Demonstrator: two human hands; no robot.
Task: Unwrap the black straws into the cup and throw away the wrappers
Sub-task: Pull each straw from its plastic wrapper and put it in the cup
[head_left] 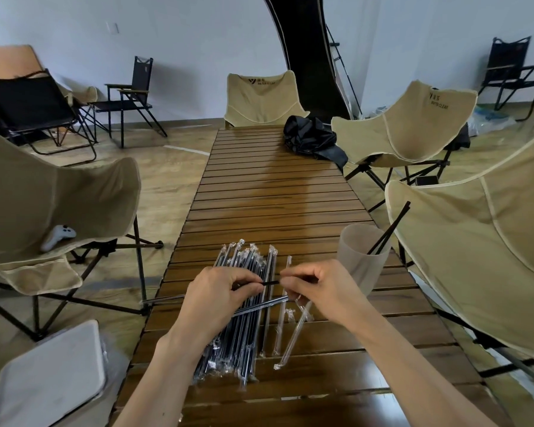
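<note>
A black straw [270, 282] is being drawn from its wrapper above the table [275, 192], pinched by the left hand [219, 295] and right hand [318, 289], while two are standing in the cup [363, 257] and the wrapped pile [238, 328] and empty wrappers [282, 328] are lying undiscarded.

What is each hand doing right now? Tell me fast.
Left hand: pinching the black straw.
Right hand: pinching the same straw's other end.
</note>
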